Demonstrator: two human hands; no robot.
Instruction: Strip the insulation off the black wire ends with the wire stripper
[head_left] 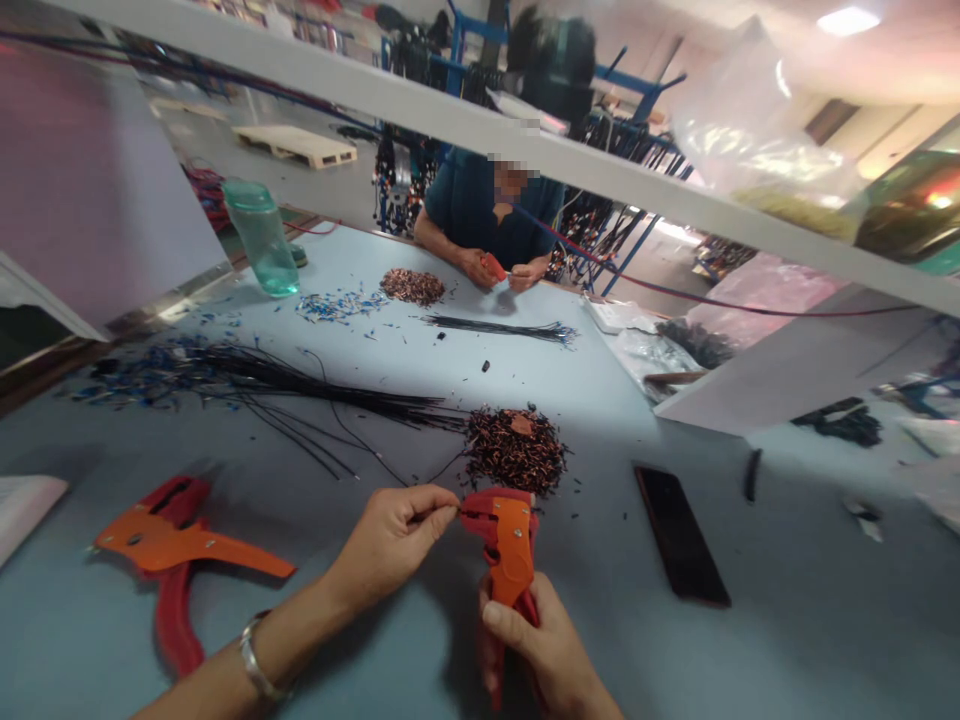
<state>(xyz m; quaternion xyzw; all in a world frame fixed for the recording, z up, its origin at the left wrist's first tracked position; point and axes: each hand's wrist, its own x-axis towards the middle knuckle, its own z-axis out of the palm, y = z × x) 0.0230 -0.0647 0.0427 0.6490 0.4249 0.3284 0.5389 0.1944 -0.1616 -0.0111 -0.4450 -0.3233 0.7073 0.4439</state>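
1. One thin wire pinched in left hand, at the mouth of red-orange tool, with right hand wrapped round the handles.
2. Might slip, if held too softly.
3. Might nip left hand, being so close.
4. Might scatter scrap pile, if bumped.

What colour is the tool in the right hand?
The tool is orange and red, which shows best in the head view.

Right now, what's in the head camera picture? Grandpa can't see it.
The right hand holds a red and orange tool; the left hand pinches a thin wire at its jaws. Beyond are coppery clippings, black wires and a person opposite.
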